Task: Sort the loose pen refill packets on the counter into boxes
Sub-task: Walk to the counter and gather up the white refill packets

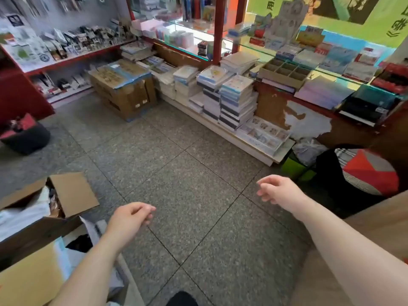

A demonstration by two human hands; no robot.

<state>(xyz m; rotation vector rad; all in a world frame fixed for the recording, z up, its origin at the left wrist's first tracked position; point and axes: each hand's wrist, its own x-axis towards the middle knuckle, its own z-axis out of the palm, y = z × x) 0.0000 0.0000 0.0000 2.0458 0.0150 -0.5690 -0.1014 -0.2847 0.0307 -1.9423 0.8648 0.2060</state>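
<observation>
No loose refill packets identifiable in view; too blurred and small to pick out on the shelves. Both hands empty, held out over the speckled tile floor (187, 195). Left hand (129, 217) loosely curled, fingers bent inward, gripping nothing. Right hand (278, 189) half open, fingers relaxed and slightly apart, also holding nothing. Wooden counter (375, 221) edge sits under the right forearm at lower right. Open cardboard box (66, 193) at lower left, flap up, white paper and dark contents inside. Far side: stacks of notebooks (234, 100) on a low white shelf, taped cartons (123, 87) on the floor to their left, a compartmented cardboard tray (284, 72) on the glass display case.
</observation>
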